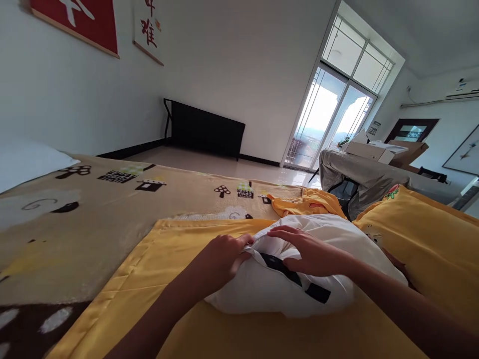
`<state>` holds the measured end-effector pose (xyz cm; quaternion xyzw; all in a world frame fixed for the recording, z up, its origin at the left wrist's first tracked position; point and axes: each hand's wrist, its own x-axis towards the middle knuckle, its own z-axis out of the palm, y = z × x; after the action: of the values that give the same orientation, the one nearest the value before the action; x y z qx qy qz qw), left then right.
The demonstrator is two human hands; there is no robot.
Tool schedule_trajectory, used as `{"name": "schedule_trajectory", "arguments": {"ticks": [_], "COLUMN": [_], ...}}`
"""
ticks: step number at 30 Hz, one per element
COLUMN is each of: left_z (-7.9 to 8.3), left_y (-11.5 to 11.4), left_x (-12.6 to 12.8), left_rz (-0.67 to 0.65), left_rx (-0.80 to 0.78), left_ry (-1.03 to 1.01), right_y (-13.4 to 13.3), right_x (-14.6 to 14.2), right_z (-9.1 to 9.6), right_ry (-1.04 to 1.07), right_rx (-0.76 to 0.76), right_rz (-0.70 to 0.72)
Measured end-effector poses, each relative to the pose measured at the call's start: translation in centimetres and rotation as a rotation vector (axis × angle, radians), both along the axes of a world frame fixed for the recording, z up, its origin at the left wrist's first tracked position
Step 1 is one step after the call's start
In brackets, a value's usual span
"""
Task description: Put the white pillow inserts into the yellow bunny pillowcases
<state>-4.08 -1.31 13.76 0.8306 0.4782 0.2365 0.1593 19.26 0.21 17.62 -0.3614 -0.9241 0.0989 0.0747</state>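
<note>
Left hand (224,257) is clenched, fingers pinching a bunch of fabric at the near-left end of the plump white pillow (262,294). Right hand (310,252) is released, laid palm down and flat on top of the same pillow, fingers stretched toward the left hand, gripping nothing. The two hands sit close, almost touching at the fingertips.

The pillow lies at centre frame on the flat yellow cotton sheet (149,269), just in front of the person. A black fabric strip (318,294) runs slantwise across its top and passes under the right hand.

The yellow sheet is spread over a tan fleece blanket with mushroom and house prints (112,199), which covers the bed. Right of the white pillow, touching it, is a yellow pillow with a cartoon print (422,234). Beyond the white pillow lies a crumpled orange-yellow cloth (310,202) on the blanket's far edge. A plain white cushion (26,159) shows at the far left edge.

Room behind: black folded frame (204,132) leaning against the white wall, tall glass sliding door (329,119) bright with daylight, a grey-covered table (359,174) with cardboard boxes (374,149) on it. Red wall hanging with white characters (78,20) top left, white air conditioner (464,89) high on the right wall.
</note>
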Motion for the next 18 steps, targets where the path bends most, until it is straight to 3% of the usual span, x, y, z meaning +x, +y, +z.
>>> {"name": "schedule_trajectory", "arguments": {"ticks": [4, 7, 10, 13, 18], "left_z": [-0.1, -0.3, -0.6, -0.7, -1.2], "left_y": [0.4, 0.6, 1.0, 1.4, 2.2], "left_x": [-0.2, -0.4, -0.6, -0.9, -1.5], "left_rz": [-0.002, 0.018, 0.015, 0.001, 0.031], "left_rx": [-0.011, -0.024, -0.01, 0.0, -0.002], "left_ry": [-0.049, -0.067, -0.082, -0.105, -0.1], "right_y": [-4.1, -5.9, -6.5, -5.7, -1.7], "right_x": [-0.5, -1.2, -2.2, -3.2, -3.1], "right_z": [-1.5, -4.9, -8.3, -9.9, -9.0], "right_ry": [-0.05, -0.099, -0.029, 0.05, 0.16], "right_rx": [0.276, 0.657, 0.955, 0.998, 0.832], "right_rz": [-0.049, -0.04, -0.16, -0.256, -0.092]}}
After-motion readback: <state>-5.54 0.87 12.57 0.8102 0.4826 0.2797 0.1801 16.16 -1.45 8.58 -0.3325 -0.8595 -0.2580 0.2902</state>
